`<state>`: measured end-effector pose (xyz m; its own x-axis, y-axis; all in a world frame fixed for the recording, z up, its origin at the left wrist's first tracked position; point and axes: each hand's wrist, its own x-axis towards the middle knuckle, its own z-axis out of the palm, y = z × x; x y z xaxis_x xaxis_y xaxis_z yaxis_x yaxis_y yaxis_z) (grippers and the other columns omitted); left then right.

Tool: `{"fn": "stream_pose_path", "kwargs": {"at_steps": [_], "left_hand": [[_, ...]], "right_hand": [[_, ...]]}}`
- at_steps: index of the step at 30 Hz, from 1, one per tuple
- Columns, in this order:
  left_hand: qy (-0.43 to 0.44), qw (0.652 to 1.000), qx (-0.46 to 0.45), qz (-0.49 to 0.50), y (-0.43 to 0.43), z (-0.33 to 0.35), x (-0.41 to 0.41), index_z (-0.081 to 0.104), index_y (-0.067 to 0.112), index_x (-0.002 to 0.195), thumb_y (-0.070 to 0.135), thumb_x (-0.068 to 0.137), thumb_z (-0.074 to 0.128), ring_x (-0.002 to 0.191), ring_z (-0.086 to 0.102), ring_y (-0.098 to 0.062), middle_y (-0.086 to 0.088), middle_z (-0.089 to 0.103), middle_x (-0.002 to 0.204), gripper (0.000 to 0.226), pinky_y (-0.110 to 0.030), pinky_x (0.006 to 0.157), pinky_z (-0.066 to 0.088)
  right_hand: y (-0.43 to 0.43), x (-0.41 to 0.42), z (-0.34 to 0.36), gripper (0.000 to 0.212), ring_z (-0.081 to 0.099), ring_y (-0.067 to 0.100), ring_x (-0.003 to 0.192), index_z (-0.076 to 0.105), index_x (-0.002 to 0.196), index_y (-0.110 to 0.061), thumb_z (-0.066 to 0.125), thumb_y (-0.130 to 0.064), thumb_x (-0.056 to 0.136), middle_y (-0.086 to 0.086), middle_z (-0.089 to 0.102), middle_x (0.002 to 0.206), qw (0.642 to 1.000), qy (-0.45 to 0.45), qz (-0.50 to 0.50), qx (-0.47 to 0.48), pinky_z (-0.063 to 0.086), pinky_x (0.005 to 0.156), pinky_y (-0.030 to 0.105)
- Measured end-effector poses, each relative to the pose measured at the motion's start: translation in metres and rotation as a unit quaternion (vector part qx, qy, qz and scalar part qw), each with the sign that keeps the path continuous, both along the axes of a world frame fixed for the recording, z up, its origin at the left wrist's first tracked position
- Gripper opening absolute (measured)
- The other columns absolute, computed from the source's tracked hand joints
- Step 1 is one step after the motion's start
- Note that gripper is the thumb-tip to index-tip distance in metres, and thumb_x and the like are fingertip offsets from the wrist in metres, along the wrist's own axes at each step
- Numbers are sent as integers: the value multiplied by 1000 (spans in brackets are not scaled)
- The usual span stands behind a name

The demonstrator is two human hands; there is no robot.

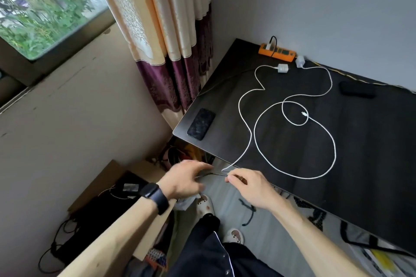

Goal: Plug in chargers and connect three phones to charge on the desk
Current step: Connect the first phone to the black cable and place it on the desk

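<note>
A dark desk (371, 141) carries an orange power strip (277, 51) at its far corner, with one charger and a black cable plugged in. Two white charger bricks (282, 68) (300, 61) lie loose beside it. Their white cables loop across the desk; one cable's plug end (304, 114) rests mid-desk. The other cable (245, 128) runs off the front edge to my right hand (252, 186), which pinches its end. My left hand (184, 180) holds a thin dark phone edge-on (210, 174) against that end. A black phone (201, 123) lies at the desk's left corner. Another dark phone (356, 90) lies near the wall.
A curtain (171, 40) hangs left of the desk beside a window (45, 11). Below the desk's edge are cardboard (108, 186), black cables on the floor (63, 236) and my slippered feet (206, 206). The grey wall (315, 2) backs the desk.
</note>
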<state>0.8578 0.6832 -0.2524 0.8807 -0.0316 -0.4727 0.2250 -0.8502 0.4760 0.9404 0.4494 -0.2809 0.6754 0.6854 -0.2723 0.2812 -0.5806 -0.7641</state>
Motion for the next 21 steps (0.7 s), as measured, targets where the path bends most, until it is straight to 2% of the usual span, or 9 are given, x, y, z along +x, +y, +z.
{"fn": "stream_pose_path", "kwargs": {"at_steps": [2,5,7,10,12,14,16,19,21], "left_hand": [[-34,999,-40,4,-28,-5,7,68,28,120,45,88,59,109,64,-15,5,73,114,38,-32,91,51],[-133,988,79,-14,-19,-12,6,72,29,106,50,97,53,90,66,-16,7,75,94,30,-25,72,43],[-161,981,110,-24,-1,-18,-1,72,31,105,51,99,51,91,62,-18,9,74,97,29,-28,75,40],[-133,985,113,2,15,-29,-15,70,30,104,51,100,48,96,61,-17,13,72,102,31,-34,84,46],[-141,981,117,67,25,-34,-24,70,30,100,48,100,51,91,64,-17,11,72,96,26,-32,75,48],[-143,975,128,116,38,-37,-33,70,29,98,45,100,53,87,67,-20,9,73,93,24,-30,68,47],[-107,972,165,126,48,-38,-42,69,29,101,45,101,50,91,67,-22,7,74,98,26,-31,71,47],[-26,971,222,83,41,-37,-48,65,32,117,41,97,50,110,62,-22,7,70,118,27,-33,84,47],[-15,987,159,29,16,-31,-44,56,33,133,41,83,55,129,51,-20,8,60,136,50,-39,101,43]], "right_hand": [[9,0,3,20,60,-5,75,69,91,-31,53,-43,94,-22,70,85,1000,8,-10,-7,41,69,9],[4,3,4,26,64,0,71,69,85,-29,56,-51,89,-16,71,75,998,40,-35,-35,48,69,18],[-6,4,2,26,64,0,65,70,82,-28,57,-49,89,-12,72,71,995,89,-28,-44,49,68,21],[-18,2,-4,19,65,-3,68,69,81,-30,58,-44,89,-15,73,72,987,144,5,-68,50,70,23],[-25,2,-8,25,63,-4,67,67,83,-30,54,-50,89,-16,72,70,984,137,32,-108,49,70,23],[-33,3,-12,31,65,2,67,69,85,-24,52,-50,89,-11,71,70,980,166,29,-102,53,75,32],[-40,4,-13,27,66,7,67,70,89,-20,53,-40,93,-9,70,71,977,201,14,-72,53,76,38],[-40,-1,-9,21,58,-2,63,71,95,-27,52,-31,99,-15,68,71,983,176,20,-57,49,70,23],[-31,-6,-3,21,60,-5,69,72,95,-31,52,-35,98,-17,71,77,988,140,40,-53,46,69,18]]}}
